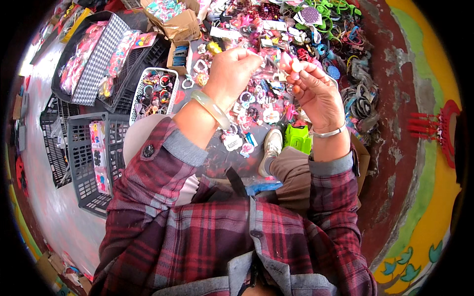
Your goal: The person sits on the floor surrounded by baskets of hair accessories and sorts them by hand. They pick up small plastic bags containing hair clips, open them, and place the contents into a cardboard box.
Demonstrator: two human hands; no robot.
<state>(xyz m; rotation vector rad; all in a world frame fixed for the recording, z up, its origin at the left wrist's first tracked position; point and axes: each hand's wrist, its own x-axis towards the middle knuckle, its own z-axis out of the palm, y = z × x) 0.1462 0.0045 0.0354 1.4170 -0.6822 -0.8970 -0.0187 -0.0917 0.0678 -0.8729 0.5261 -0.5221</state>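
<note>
The small pale piece is probably light and fairly stiff, perhaps smooth enough to slip; a pinch across its edges between thumb and fingertip should suit it, with little pressure in case it is fragile. It looks whitish with pink about it — its exact shape is too small to tell. It sits in the fingertips of the person's right hand, above the far heap of hair accessories. The left hand, just left, is curled closed — whether it grips anything cannot be told.
</note>
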